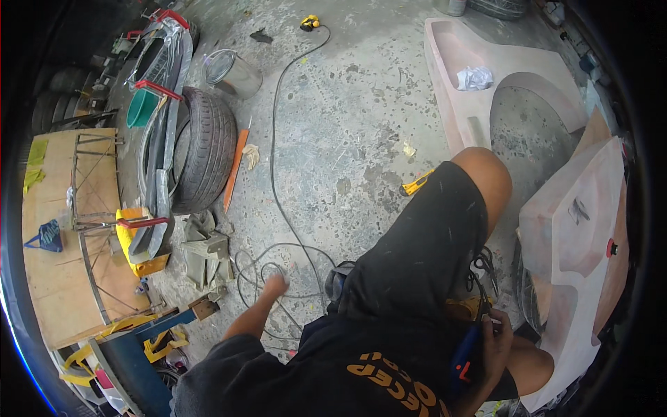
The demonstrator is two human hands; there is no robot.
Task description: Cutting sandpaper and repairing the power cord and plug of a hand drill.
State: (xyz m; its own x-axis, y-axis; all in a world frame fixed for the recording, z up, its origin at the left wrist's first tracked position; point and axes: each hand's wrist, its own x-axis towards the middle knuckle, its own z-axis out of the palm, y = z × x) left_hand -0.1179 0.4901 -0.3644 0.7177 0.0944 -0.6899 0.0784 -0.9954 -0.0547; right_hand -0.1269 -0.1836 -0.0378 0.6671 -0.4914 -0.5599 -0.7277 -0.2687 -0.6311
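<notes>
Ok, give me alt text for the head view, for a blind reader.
A person's right hand holds a blue tool while the left hand is over looped cable on a stained floor. A tire is at left, pale moulded panels at right.

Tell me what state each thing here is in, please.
Left hand: near the cable, blurred; grip unclear
Right hand: closed around the blue tool
Blue tool: held; on or off unclear
Cable: loosely looped on the floor
Metal can: standing; lid unclear
White wad: crumpled, resting on the pale panel
Far yellow tool: lying on the floor
</notes>
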